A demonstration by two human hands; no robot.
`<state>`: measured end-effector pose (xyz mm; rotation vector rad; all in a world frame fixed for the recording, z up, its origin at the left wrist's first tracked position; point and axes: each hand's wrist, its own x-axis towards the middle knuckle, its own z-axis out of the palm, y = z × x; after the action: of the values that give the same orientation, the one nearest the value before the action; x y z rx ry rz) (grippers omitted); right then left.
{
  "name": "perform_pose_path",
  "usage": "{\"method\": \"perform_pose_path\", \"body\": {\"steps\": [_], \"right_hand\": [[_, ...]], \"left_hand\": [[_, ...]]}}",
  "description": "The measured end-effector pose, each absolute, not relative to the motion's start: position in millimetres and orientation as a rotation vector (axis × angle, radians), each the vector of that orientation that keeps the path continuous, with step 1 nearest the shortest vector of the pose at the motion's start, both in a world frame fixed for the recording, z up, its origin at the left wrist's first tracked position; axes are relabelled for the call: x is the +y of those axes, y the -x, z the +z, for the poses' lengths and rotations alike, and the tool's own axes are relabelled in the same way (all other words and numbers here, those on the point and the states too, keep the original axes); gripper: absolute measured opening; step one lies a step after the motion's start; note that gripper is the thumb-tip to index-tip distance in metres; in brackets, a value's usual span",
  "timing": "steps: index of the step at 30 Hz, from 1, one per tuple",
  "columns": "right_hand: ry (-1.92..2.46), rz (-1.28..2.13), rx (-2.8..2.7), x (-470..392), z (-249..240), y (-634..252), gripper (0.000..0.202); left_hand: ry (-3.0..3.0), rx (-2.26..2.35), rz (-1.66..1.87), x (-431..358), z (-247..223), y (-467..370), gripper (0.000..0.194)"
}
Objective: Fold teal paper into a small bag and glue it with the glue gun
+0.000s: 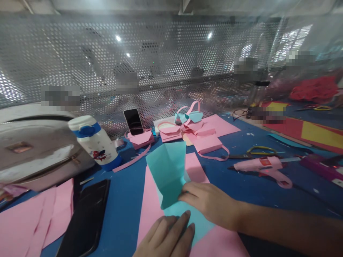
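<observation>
A turquoise paper piece (pixel 171 167), folded with its back panel standing up and a flap lying toward me, rests on pink paper (pixel 147 207). My left hand (pixel 166 235) lies on the near flap, its fingers stretched out and pressing on the paper. At the right side of the fold, my right hand (pixel 211 203) has its fingers closed on the turquoise paper's edge; the fingertips are partly hidden. Behind it sit small pink paper bags (pixel 207 142) and a turquoise paper bag (pixel 189 117) with a pink handle.
A pink glue gun (pixel 259 165) and yellow-handled scissors (pixel 261 150) lie on the right. On the left are a white bottle (pixel 95 142), a black phone (pixel 84 217), pink sheets (pixel 29 217) and a backpack (pixel 40 142). A perforated metal panel (pixel 160 64) stands behind.
</observation>
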<state>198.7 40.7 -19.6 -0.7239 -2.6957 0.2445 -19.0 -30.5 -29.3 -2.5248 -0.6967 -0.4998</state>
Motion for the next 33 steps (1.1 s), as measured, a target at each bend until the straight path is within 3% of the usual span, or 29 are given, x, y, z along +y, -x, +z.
{"method": "perform_pose_path", "body": {"steps": [33], "right_hand": [[0.758, 0.251, -2.777, 40.3, -16.3, -197.6, 0.022]], "left_hand": [[2.517, -0.667, -0.459, -29.9, -32.3, 21.6, 0.034]]}}
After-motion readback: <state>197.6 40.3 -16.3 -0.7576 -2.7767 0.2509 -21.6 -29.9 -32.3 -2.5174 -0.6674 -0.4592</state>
